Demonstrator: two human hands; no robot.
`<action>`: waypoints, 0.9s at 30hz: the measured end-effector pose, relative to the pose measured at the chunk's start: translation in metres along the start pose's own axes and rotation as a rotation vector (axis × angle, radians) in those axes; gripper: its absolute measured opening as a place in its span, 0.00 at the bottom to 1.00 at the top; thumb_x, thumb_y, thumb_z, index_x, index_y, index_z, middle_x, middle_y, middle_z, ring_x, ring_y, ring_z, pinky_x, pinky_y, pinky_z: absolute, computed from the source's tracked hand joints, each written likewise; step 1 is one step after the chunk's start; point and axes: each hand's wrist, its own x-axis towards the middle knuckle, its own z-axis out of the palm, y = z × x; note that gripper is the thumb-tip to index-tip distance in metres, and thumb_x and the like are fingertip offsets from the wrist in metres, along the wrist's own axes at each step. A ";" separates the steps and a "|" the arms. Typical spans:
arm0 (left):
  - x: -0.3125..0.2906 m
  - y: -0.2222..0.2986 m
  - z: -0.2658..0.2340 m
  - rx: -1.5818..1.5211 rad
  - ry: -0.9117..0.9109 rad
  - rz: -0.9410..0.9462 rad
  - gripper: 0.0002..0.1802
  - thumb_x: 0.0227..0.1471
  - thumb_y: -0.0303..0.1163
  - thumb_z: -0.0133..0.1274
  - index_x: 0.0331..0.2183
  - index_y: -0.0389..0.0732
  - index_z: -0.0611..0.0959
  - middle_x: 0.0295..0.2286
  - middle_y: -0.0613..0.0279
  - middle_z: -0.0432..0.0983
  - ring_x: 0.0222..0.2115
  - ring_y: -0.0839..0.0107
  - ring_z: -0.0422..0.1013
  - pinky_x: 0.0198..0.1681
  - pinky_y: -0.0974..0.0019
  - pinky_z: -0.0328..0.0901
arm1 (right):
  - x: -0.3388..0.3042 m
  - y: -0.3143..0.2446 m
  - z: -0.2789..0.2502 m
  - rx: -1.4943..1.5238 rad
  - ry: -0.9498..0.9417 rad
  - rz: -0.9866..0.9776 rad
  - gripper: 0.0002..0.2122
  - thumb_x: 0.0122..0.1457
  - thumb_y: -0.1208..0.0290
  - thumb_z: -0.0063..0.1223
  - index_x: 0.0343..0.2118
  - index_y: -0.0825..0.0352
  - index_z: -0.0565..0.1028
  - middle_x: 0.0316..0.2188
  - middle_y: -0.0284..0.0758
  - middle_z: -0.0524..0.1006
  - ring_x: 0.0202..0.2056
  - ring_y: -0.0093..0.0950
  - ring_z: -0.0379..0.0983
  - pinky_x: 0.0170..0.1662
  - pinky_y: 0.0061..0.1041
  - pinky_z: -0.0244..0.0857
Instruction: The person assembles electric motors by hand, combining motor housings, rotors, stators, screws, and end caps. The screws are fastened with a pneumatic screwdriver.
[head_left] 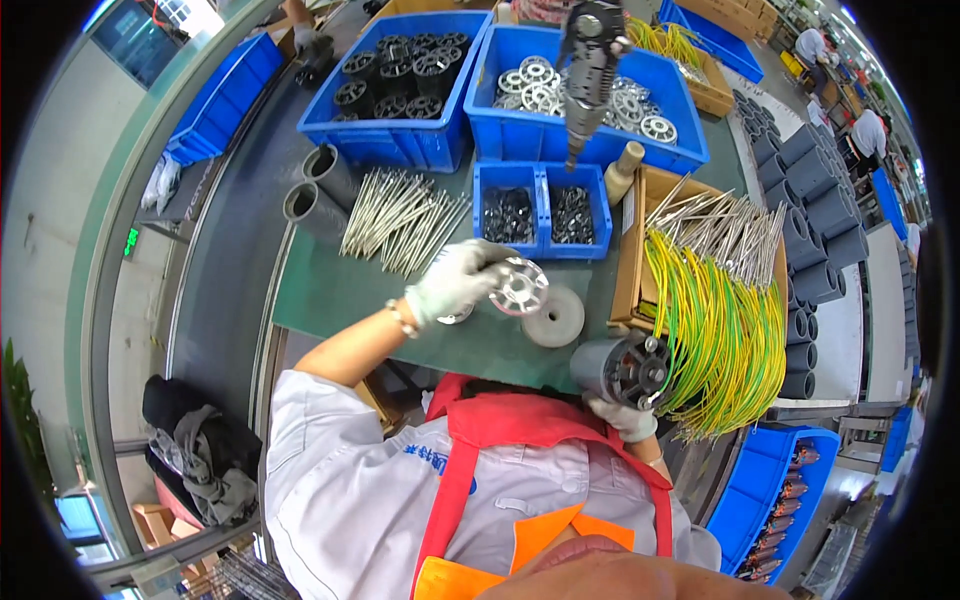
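My gloved left hand (455,282) is closed on the edge of a round silver end cover (521,287), holding it over the bench. Beneath that hand, another silver piece (456,315) shows in part on the bench. Just right of the end cover lies a white disc (553,318) with a centre hole. My gloved right hand (626,418) grips a grey cylindrical housing (598,370) near the bench's front edge. A black spoked part (640,372) fills the housing's end. Some right-hand fingers are hidden behind it.
Long metal rods (395,220) and two grey tubes (322,180) lie left. Small blue bins (540,252) hold dark parts; larger bins (385,135) stand behind. A power screwdriver (590,80) hangs overhead. A cardboard box (628,255) of rods and yellow-green wires (715,330) stands right.
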 end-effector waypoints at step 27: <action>-0.056 -0.012 0.021 0.553 0.536 0.284 0.41 0.34 0.29 0.67 0.53 0.34 0.72 0.50 0.44 0.69 0.46 0.50 0.71 0.50 0.57 0.68 | -0.007 0.006 0.018 0.196 0.119 0.158 0.22 0.52 0.60 0.53 0.52 0.51 0.68 0.53 0.32 0.71 0.53 0.33 0.68 0.57 0.38 0.64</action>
